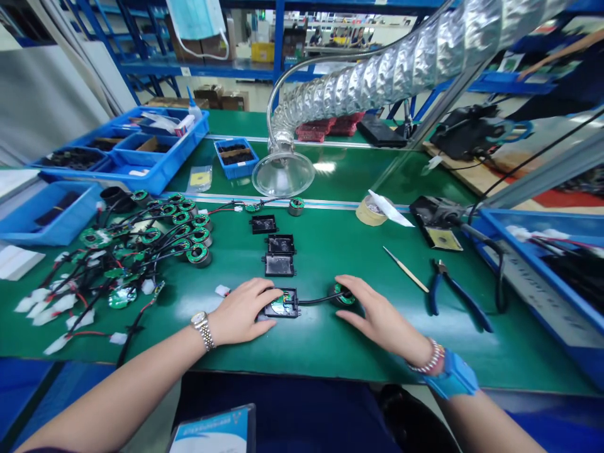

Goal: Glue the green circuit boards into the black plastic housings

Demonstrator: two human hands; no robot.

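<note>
Near edge of green desk (pixel 306 352), about mid-length: two hands at work. Left hand (pixel 243 311), grip pinching the left end of one open, black, rectangular plastic case (pixel 292 309) between thumb and forefinger; green board inside. Right hand (pixel 377 314), grip curled about one dark round part with a green ring board (pixel 343 296); one black cable (pixel 317 302) joins case and part.

Toward right edge: one pair of blue-handled pliers (pixel 441 270), jaws away from near edge; one pale slim stick (pixel 408 270) just beside. Blue plastic bin (pixel 557 343) along right edge: white connectors, red and black wires.

Beyond the left hand, three more open black cases (pixel 279 264), making four. Left half of desk: heap of green ring-board parts with wires (pixel 189 236), over ten, overlapping, exact count impossible; white connectors near the near-left corner. One more ring-board part (pixel 296 206) stands apart, past the cases.

Containers, farther: one tan round tub (pixel 365 216), greyish matter inside, white piece across rim. Left edge: one low blue bin (pixel 70 229), dark flat pieces. Behind it, one large divided blue tray (pixel 182 160): black parts, white packets, a blue-tipped bottle. One small blue tray (pixel 243 170) nearer the middle: black parts, brown divider.
</note>
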